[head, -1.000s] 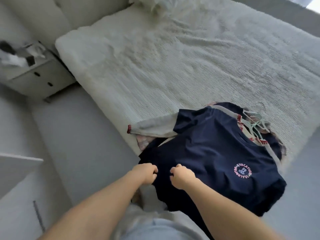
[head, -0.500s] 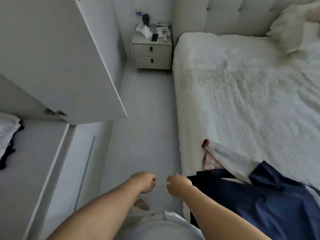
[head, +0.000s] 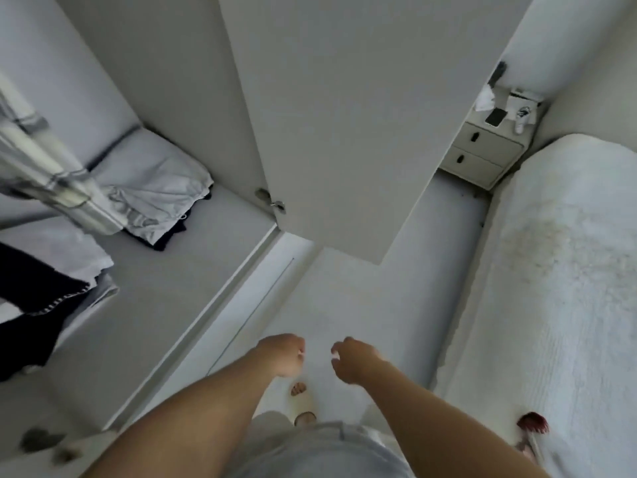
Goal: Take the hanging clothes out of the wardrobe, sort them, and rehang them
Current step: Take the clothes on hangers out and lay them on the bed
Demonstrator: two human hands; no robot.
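The wardrobe (head: 172, 288) stood open at the left, its door (head: 331, 125) swung out over the floor. Some clothes were out already, judging by the red-cuffed sleeve (head: 532, 424) lying at the near edge of the bed (head: 558, 270) at lower right; the rest of that pile fell outside the view. More remained inside: a pale checked shirt (head: 44, 167) hung at the far left, a dark garment (head: 31, 291) with a stitched hem hung below it, and folded pale cloth (head: 151, 188) sat on the wardrobe's shelf (whether that folded stack counted as part of the job was not clear). So removal seemed partly done, with sorting and rehanging left, as far as could be judged.

Both hands were empty. The left hand (head: 282, 355) hung over the floor with its fingers (head: 299, 350) curled inward into a loose fist, touching nothing. The right hand (head: 351, 360) was just beside it but apart, its fingers (head: 339, 351) bent and slightly parted, a narrow gap between thumb and fingertips, also holding nothing. Neither hand was near the hanging clothes; both stood well apart from the wardrobe's contents and from the sleeve on the bed. The likely next step was a reach left for the checked shirt's hanger, which was not visible here.
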